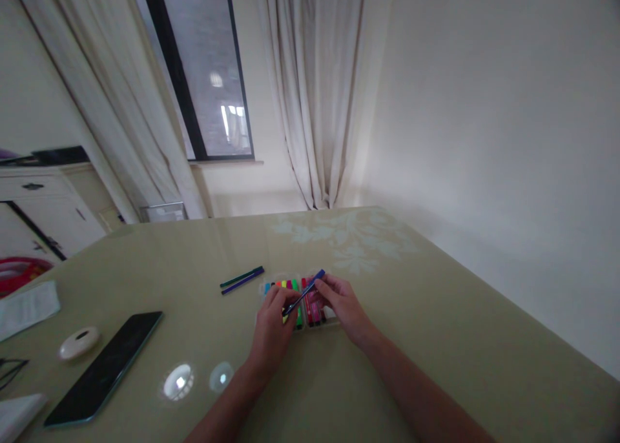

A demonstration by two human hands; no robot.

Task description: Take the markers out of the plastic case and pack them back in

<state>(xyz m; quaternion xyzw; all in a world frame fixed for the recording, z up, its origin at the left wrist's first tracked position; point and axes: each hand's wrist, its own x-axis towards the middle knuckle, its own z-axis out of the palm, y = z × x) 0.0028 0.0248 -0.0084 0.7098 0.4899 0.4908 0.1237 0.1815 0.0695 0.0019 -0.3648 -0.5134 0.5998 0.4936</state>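
Observation:
Both hands are closed on one blue pen (pixel 306 291), which slants up to the right above a clear plastic case. My left hand (pixel 274 320) pinches its dark lower end, while the fingers of my right hand (pixel 343 304) grip near the blue upper end. Below them lies the clear case (pixel 332 321), holding several colourful markers (pixel 310 310), with red and pink ones on the right and brighter ones on the left. My hands hide part of the case. To the left, a green pen (pixel 241 278) and a blue-purple pen (pixel 242 282) lie side by side on the table.
On the left of the glossy table (pixel 436 365) lie a black tablet or large phone (pixel 106 369), a white oval object (pixel 79 343), a pale cloth or packet (pixel 29 309) and a dark cable (pixel 12 369). A wall (pixel 508 172) borders the right side.

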